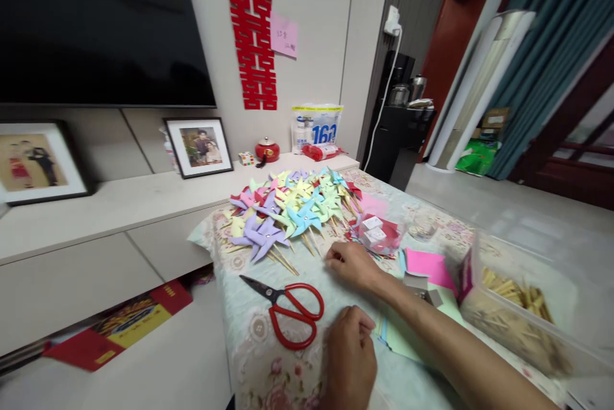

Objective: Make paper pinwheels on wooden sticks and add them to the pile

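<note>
My right hand (354,264) reaches across the cloth-covered table, fingers curled down close to the stick ends of the pinwheels; what they hold, if anything, is hidden. My left hand (351,349) is lower and nearer to me, closed, with its back towards the camera and its inner side out of sight. Left of it lie scissors (293,314) with red handles, their dark blades slightly apart. Paper pinwheels (307,217) in several pastel colours are heaped at the far end, among them a purple pinwheel (263,235) at the front.
Right of my hands are a clear packet with red contents (378,234), pink paper (432,266), green paper (407,333) and a plastic box (515,314) of wooden sticks. Behind stand a white cabinet (192,199), a framed photo (200,146) and a red pot (267,150).
</note>
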